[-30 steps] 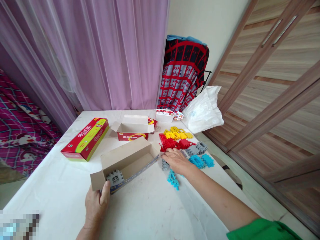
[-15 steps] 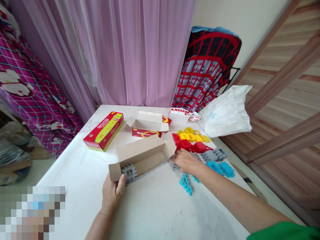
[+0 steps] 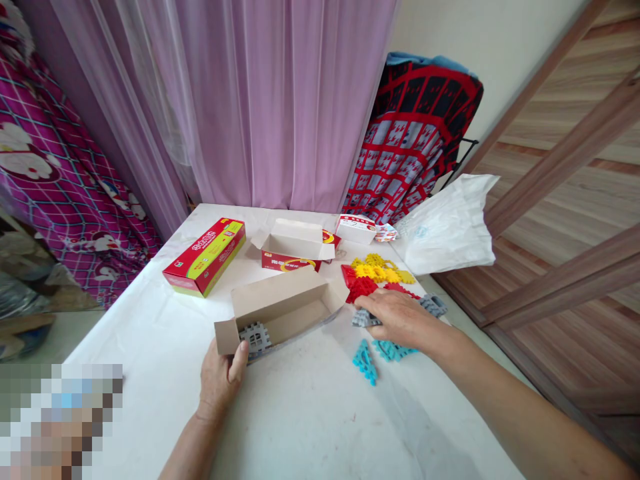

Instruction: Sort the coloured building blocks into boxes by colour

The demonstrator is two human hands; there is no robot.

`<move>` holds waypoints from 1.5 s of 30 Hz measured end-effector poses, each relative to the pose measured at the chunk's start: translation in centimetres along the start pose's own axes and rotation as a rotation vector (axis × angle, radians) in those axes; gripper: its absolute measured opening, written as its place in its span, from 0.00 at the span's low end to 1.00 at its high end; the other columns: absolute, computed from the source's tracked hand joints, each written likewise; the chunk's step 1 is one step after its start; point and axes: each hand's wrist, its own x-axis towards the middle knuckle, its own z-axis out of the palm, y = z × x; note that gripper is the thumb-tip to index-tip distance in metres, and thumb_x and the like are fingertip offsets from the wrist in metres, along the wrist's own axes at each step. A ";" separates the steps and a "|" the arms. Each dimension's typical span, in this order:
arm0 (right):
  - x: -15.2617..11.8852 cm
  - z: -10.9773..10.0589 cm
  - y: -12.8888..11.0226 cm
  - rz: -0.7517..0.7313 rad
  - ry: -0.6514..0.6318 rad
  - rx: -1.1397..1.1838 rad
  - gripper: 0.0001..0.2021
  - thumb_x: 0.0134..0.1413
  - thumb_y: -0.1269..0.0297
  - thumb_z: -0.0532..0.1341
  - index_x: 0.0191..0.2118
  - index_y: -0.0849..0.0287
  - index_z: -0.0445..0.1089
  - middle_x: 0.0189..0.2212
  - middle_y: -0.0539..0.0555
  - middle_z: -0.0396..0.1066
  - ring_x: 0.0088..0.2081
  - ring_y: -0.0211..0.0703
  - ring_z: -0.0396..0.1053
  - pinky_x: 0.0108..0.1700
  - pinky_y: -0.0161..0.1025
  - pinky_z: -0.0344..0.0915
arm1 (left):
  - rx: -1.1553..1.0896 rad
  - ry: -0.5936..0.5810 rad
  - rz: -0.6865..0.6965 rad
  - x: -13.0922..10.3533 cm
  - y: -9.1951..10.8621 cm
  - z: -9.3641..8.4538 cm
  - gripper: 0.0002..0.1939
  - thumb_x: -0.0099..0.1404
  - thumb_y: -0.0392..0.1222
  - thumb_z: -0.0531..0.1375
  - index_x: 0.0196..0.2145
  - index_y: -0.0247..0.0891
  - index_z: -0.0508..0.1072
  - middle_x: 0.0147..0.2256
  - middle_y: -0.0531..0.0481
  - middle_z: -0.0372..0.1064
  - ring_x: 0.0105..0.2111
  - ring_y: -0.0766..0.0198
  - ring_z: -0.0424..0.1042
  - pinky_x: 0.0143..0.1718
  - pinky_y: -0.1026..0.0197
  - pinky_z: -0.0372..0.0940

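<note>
An open cardboard box (image 3: pixel 280 293) with a plain inside lies on the table. My left hand (image 3: pixel 220 377) grips its near left corner, thumb over the front edge. Inside the box, at its left end, sits a grey toothed building piece (image 3: pixel 256 338) with a window grid. My right hand (image 3: pixel 400 317) is over the grey pieces on the right, its fingers closed on a grey building piece (image 3: pixel 364 319). Behind that hand lie red pieces (image 3: pixel 361 289) and yellow pieces (image 3: pixel 377 270). Nearer me are blue pieces (image 3: pixel 365 363), partly hidden by the right forearm.
A red and yellow-green box (image 3: pixel 205 257) stands at the table's left. Further back are an open red box (image 3: pixel 293 257) and a small white-and-red box (image 3: pixel 357 228). A white plastic bag (image 3: pixel 445 227) is at the back right edge. The table (image 3: pixel 300 413) has a white surface.
My right hand has moved right, away from the box's right end, onto the grey pieces. My left hand keeps its grip on the box. The view has shifted slightly.
</note>
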 end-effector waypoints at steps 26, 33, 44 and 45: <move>11.5 1.4 -12.3 -0.227 -0.277 -0.168 0.17 0.46 0.68 0.65 0.45 0.62 0.74 0.44 0.63 0.76 0.47 0.54 0.73 0.44 0.40 0.68 | -0.068 -0.004 0.099 -0.5 0.3 0.4 0.23 0.65 0.57 0.49 0.46 0.37 0.70 0.36 0.43 0.74 0.38 0.53 0.73 0.37 0.55 0.68; 11.6 2.1 -11.7 -0.232 -0.248 -0.079 0.20 0.47 0.63 0.65 0.48 0.59 0.72 0.45 0.62 0.76 0.47 0.52 0.73 0.42 0.39 0.68 | -0.059 0.013 0.120 -0.5 0.2 0.5 0.22 0.65 0.54 0.50 0.46 0.36 0.70 0.37 0.43 0.74 0.39 0.52 0.73 0.37 0.55 0.68; 10.6 2.1 -10.6 -0.180 -0.184 0.084 0.22 0.48 0.60 0.63 0.51 0.55 0.69 0.44 0.57 0.76 0.47 0.50 0.72 0.43 0.39 0.65 | -0.036 0.007 0.122 -0.2 -0.1 0.4 0.21 0.64 0.55 0.50 0.42 0.37 0.71 0.36 0.43 0.74 0.39 0.51 0.73 0.38 0.55 0.68; 10.1 1.8 -10.4 -0.173 -0.152 0.107 0.21 0.49 0.60 0.63 0.51 0.55 0.69 0.44 0.57 0.76 0.47 0.49 0.72 0.43 0.39 0.64 | -0.035 0.005 0.114 -0.1 -0.2 0.4 0.21 0.64 0.55 0.50 0.42 0.38 0.71 0.36 0.43 0.74 0.39 0.51 0.73 0.37 0.55 0.68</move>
